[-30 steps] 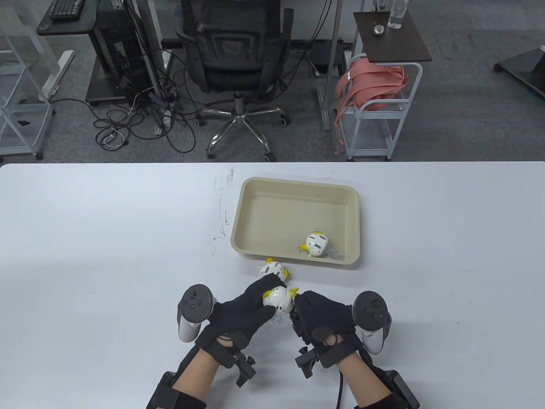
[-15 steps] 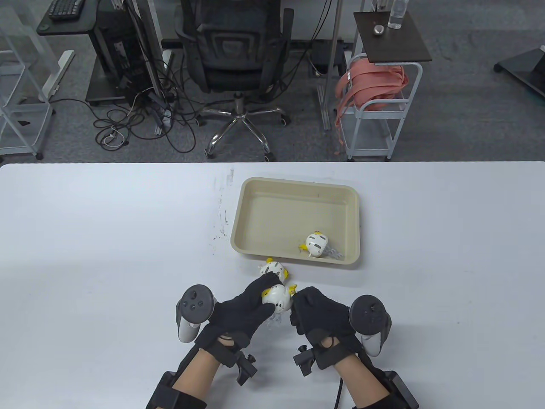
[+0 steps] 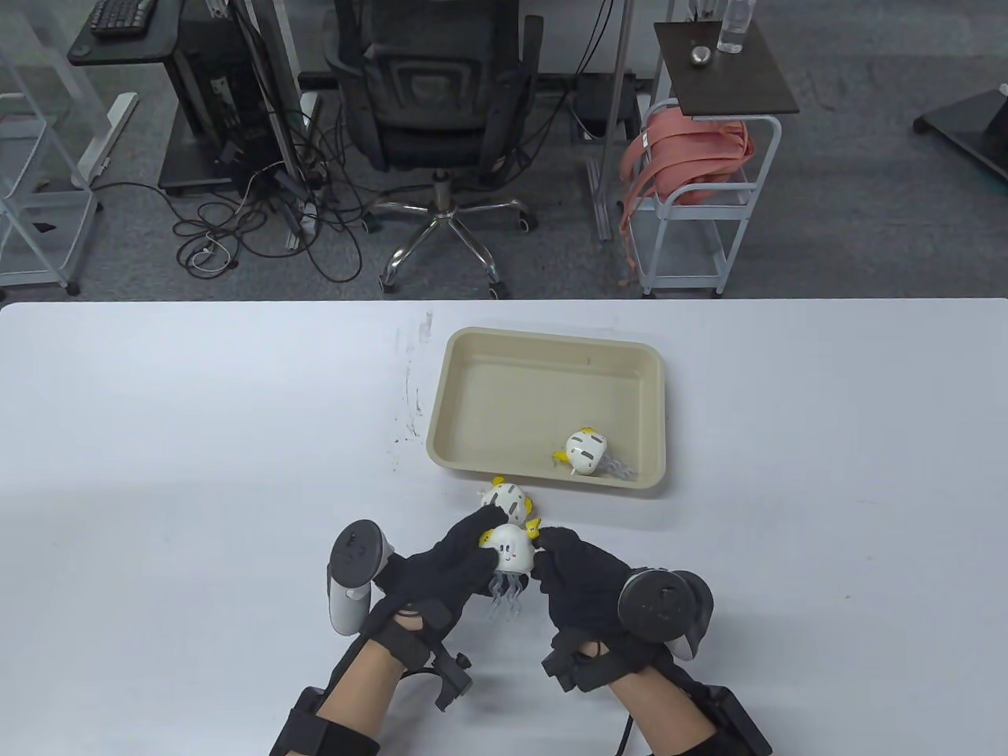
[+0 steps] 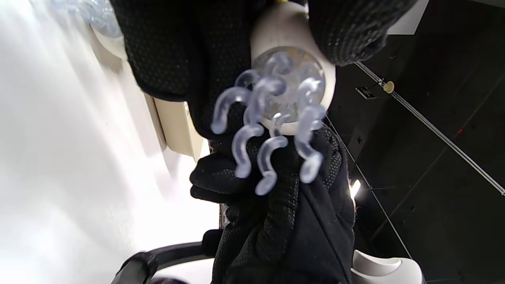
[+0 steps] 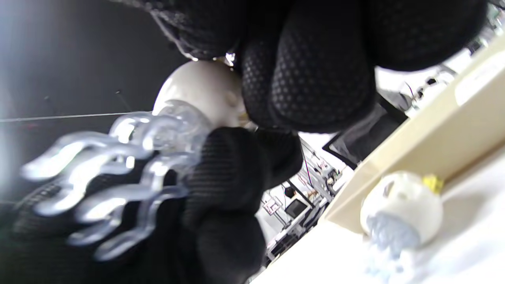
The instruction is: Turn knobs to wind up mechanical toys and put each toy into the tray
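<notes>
three jellyfish toys, one tray

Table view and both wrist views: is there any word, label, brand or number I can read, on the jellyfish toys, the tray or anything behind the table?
None can be read.
Held toy: a printed face, no letters.
Toy on the table and toy in the tray: grey dashes only, no text.
Tray: plain.
Trackers, keyboard and bottle: any marks too small to read.
Dark sign in the left wrist view: too blurred.
</notes>
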{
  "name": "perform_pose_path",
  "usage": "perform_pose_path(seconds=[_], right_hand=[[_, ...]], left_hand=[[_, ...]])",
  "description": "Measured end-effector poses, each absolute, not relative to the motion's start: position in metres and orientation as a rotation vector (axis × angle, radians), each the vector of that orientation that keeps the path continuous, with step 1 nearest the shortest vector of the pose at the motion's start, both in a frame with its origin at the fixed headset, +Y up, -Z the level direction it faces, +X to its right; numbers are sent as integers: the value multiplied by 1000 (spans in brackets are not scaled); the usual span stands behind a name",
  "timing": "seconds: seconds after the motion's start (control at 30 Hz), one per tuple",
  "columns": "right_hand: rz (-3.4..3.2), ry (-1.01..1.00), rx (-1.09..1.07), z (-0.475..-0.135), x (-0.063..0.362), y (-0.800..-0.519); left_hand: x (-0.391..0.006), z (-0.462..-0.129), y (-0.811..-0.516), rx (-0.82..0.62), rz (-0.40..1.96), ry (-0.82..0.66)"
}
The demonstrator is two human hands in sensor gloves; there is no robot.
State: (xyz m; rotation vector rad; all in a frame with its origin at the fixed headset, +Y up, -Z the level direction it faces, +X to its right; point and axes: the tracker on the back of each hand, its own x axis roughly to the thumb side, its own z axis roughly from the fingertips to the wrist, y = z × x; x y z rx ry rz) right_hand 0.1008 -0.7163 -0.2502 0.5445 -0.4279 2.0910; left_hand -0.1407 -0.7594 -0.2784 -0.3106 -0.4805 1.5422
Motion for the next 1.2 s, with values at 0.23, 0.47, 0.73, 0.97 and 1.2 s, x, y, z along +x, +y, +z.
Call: perform_pose_path(seconds=[0.23,0.47,0.73,0.97,1.2], right_hand=[[1996,-289,394,-258,109,-723],[1828,-85,259,-266,115,-735],[1900,-119,296,-262,107,-734],[1792,-20,282,-265,96,-731],[1800,-45,283,-269,94,-724]], left_hand=[[-139,-276,-754,-250,1426,-512],[-138,-274,-749,-201,1356,-515],[-140,-273,-747,-150,1322,-492],[-135,-269,-743,-111,1262,-482],[-137,-270,-744,-101,1248,-477]])
